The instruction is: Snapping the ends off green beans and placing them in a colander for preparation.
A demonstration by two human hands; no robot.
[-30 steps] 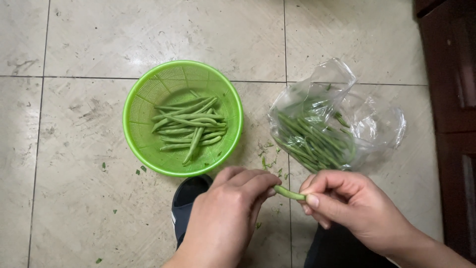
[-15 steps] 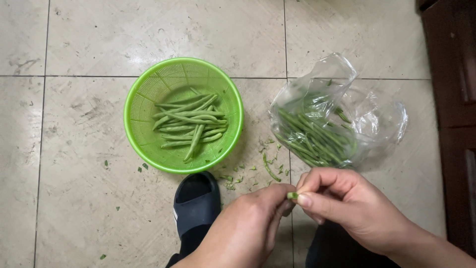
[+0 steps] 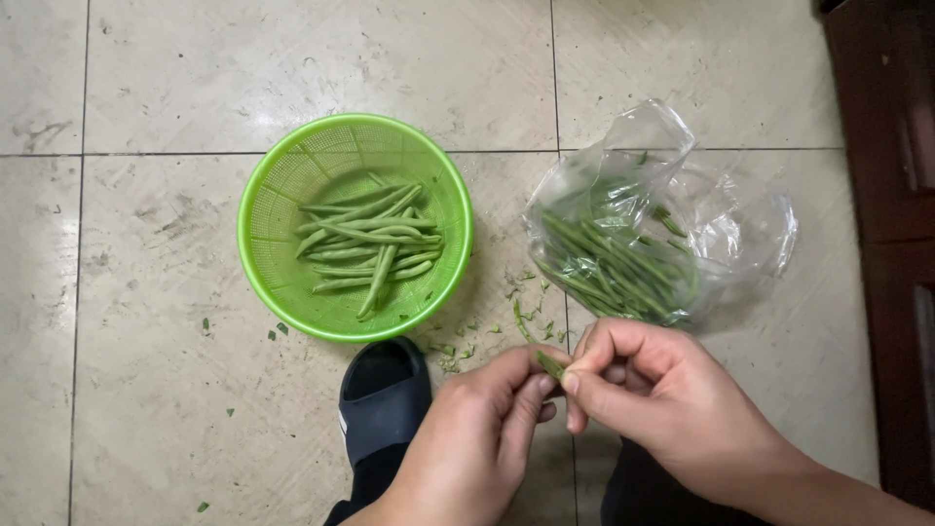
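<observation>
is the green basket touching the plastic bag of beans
Apart. The head view shows bare floor tile and scattered bean trimmings between the green basket rim and the plastic bag.

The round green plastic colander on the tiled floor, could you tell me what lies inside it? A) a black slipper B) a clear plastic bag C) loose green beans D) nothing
C: the round green plastic colander holds a loose pile of long green beans.

The basket (image 3: pixel 282 195) of beans (image 3: pixel 365 239) sits left of the bag (image 3: pixel 662 234); scraps (image 3: pixel 516 312) lie between them, a slipper (image 3: pixel 382 399) nearer the person.
</observation>
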